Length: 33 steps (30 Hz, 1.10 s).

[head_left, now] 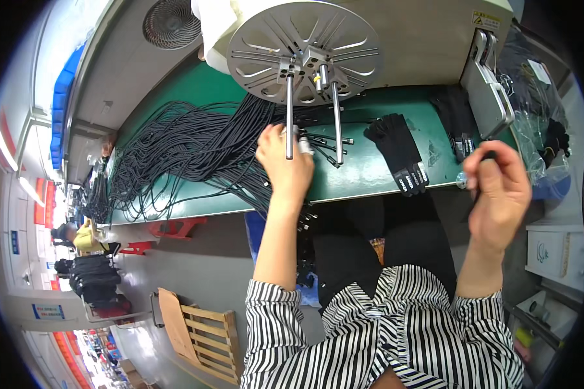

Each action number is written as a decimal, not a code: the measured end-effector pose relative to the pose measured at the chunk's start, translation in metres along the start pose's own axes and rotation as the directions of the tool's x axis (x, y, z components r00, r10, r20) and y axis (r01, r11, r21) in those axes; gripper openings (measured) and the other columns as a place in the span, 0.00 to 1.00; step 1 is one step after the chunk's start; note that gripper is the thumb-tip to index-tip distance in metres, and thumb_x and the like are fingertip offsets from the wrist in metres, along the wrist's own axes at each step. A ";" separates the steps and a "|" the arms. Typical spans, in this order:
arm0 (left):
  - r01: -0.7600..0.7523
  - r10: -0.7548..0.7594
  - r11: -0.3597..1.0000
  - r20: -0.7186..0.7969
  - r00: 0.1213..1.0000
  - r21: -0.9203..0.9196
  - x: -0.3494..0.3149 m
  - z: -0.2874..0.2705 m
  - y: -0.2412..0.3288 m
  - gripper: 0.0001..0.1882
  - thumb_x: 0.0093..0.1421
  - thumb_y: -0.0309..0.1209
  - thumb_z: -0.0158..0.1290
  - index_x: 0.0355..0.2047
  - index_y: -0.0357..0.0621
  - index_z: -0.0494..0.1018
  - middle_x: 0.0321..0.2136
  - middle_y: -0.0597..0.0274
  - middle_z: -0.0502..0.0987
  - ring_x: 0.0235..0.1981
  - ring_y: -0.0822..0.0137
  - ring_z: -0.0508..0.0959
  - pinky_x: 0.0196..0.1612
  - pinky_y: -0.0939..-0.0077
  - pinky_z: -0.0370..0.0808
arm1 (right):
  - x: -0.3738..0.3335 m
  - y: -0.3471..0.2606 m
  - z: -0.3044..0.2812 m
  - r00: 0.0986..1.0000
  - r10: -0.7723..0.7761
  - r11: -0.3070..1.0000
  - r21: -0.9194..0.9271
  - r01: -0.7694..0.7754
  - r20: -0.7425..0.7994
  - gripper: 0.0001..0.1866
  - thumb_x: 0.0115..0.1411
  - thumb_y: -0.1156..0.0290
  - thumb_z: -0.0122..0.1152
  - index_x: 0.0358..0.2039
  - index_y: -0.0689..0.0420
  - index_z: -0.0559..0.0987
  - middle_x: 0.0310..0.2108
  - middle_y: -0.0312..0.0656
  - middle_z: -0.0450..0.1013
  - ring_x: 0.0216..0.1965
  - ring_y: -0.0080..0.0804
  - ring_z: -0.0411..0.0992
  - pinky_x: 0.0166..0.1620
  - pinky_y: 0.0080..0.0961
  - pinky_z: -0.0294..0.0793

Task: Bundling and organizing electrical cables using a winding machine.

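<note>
My left hand [285, 162] reaches over the green table, fingers curled down on the black cables, with light wraps on some fingertips. A metal rod hides part of it. Beside it lie the silver connector ends [337, 141] of several cables. The large heap of loose black cables [188, 146] spreads to its left. Above this hand stands a slotted metal disc [256, 61] with two rods, the front of a winding machine. My right hand [496, 191] is raised off the table's right front edge, pinched on a thin black strap-like piece whose kind is unclear.
A bundle of black cables [399, 152] with labelled ends lies right of centre; another bundle [454, 120] lies behind it. A metal bracket [490, 91] stands at the right, near a clear bag of black items [532, 110]. A wooden pallet [207, 337] is on the floor.
</note>
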<state>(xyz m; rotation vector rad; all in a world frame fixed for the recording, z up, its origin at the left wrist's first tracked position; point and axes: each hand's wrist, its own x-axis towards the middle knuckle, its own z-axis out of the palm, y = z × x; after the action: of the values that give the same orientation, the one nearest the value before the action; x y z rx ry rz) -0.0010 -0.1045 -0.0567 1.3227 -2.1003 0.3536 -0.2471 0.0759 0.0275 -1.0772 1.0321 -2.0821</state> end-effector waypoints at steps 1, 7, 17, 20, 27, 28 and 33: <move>0.015 -0.016 1.000 0.060 0.998 0.012 -0.003 0.001 -0.016 0.14 0.47 0.26 0.57 0.36 0.39 0.73 0.45 0.50 0.70 0.53 0.48 0.63 0.51 0.52 0.61 | -0.002 0.007 0.006 0.998 0.051 0.998 0.024 -0.052 0.031 0.10 0.60 0.79 0.54 0.42 0.67 0.74 0.31 0.44 0.74 0.28 0.21 0.69 0.31 0.15 0.68; -0.043 0.061 0.953 0.050 0.997 -0.299 -0.009 -0.029 -0.008 0.10 0.54 0.30 0.57 0.35 0.40 0.72 0.39 0.55 0.73 0.45 0.54 0.71 0.49 0.58 0.61 | -0.011 0.038 0.036 0.913 0.340 0.922 0.112 -0.371 0.223 0.07 0.59 0.78 0.57 0.38 0.66 0.77 0.30 0.38 0.75 0.31 0.18 0.71 0.36 0.15 0.70; 0.195 -0.002 0.341 0.207 0.978 -0.920 -0.044 -0.103 0.070 0.09 0.59 0.20 0.53 0.39 0.32 0.69 0.29 0.59 0.74 0.22 0.76 0.72 0.22 0.86 0.69 | -0.021 0.055 0.054 0.900 0.247 0.956 0.061 -0.287 0.360 0.08 0.57 0.77 0.61 0.37 0.62 0.81 0.32 0.35 0.73 0.33 0.18 0.68 0.36 0.14 0.67; 0.163 0.028 0.382 0.188 0.982 -0.909 -0.045 -0.101 0.065 0.10 0.58 0.21 0.54 0.40 0.32 0.69 0.28 0.60 0.75 0.22 0.77 0.72 0.22 0.86 0.69 | -0.020 0.051 0.055 0.901 0.206 0.976 -0.018 -0.215 0.383 0.08 0.56 0.77 0.62 0.37 0.62 0.81 0.31 0.36 0.73 0.32 0.19 0.68 0.34 0.15 0.66; 0.146 0.034 0.411 0.175 0.984 -0.900 -0.047 -0.099 0.060 0.11 0.52 0.18 0.56 0.37 0.32 0.70 0.26 0.60 0.73 0.23 0.74 0.72 0.26 0.85 0.69 | -0.022 0.051 0.059 0.919 0.113 0.988 -0.137 -0.065 0.377 0.08 0.54 0.78 0.63 0.36 0.62 0.81 0.29 0.37 0.73 0.30 0.21 0.69 0.32 0.15 0.67; 0.114 0.058 0.434 0.154 0.986 -0.894 -0.045 -0.098 0.060 0.11 0.50 0.17 0.57 0.36 0.32 0.71 0.24 0.60 0.72 0.22 0.72 0.72 0.26 0.84 0.68 | -0.021 0.051 0.058 0.916 0.085 0.987 -0.158 -0.024 0.393 0.09 0.53 0.78 0.64 0.36 0.62 0.81 0.28 0.38 0.73 0.30 0.21 0.69 0.32 0.16 0.68; 0.315 0.021 0.388 0.350 0.936 -0.866 -0.044 -0.112 0.063 0.12 0.53 0.16 0.54 0.39 0.32 0.73 0.29 0.62 0.73 0.26 0.77 0.72 0.29 0.86 0.69 | -0.021 0.046 0.061 0.879 0.166 0.967 -0.249 -0.055 0.447 0.09 0.50 0.76 0.67 0.33 0.63 0.79 0.26 0.38 0.74 0.26 0.22 0.71 0.30 0.18 0.71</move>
<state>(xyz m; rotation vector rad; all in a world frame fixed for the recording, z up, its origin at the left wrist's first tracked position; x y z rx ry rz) -0.0021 0.0151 0.0078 0.8332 -1.8257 -1.0790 -0.1789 0.0445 0.0038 -1.5037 1.0694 -1.5225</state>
